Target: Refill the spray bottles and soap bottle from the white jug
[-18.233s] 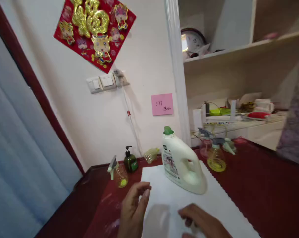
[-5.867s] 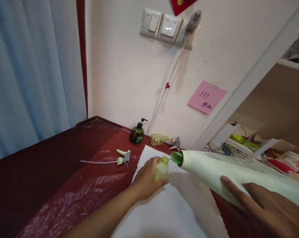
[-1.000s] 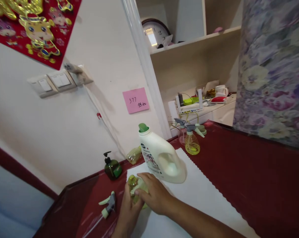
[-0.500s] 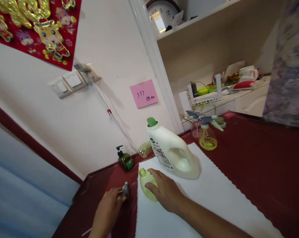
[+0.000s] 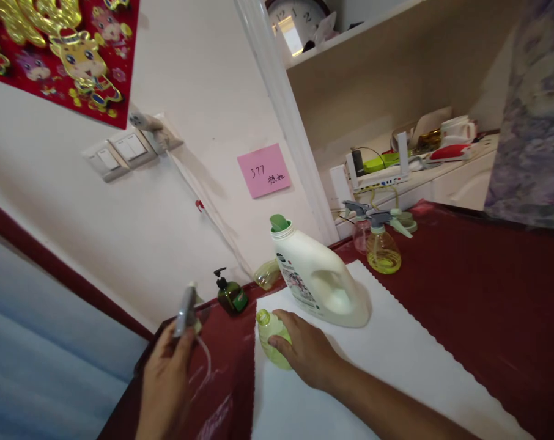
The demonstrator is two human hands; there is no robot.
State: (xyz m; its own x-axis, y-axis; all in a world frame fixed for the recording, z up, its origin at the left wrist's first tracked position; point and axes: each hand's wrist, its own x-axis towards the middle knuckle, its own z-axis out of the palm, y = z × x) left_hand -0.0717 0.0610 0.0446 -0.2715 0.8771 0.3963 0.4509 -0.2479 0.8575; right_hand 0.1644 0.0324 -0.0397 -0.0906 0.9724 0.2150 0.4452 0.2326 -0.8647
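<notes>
My left hand grips a grey spray nozzle, raised above the dark red table, and its thin dip tube hangs down. Slight blur softens the nozzle's outline. On the white sheet, my right hand is wrapped round a small yellow-green bottle whose neck is uncapped. Just behind that bottle stands a large pale detergent jug with a side handle and a green spout in its open mouth. A dark green pump bottle is at the table's back edge, between my hands.
A clear yellowish bottle lies against the wall. Right of the jug are a spray bottle with yellow liquid and a pinkish one. The white sheet covers part of the red table. A router sits on the shelf.
My left hand has lifted the spray nozzle off the table, up and to the left, so its tube now shows. My right hand still holds the bottle in the same place.
</notes>
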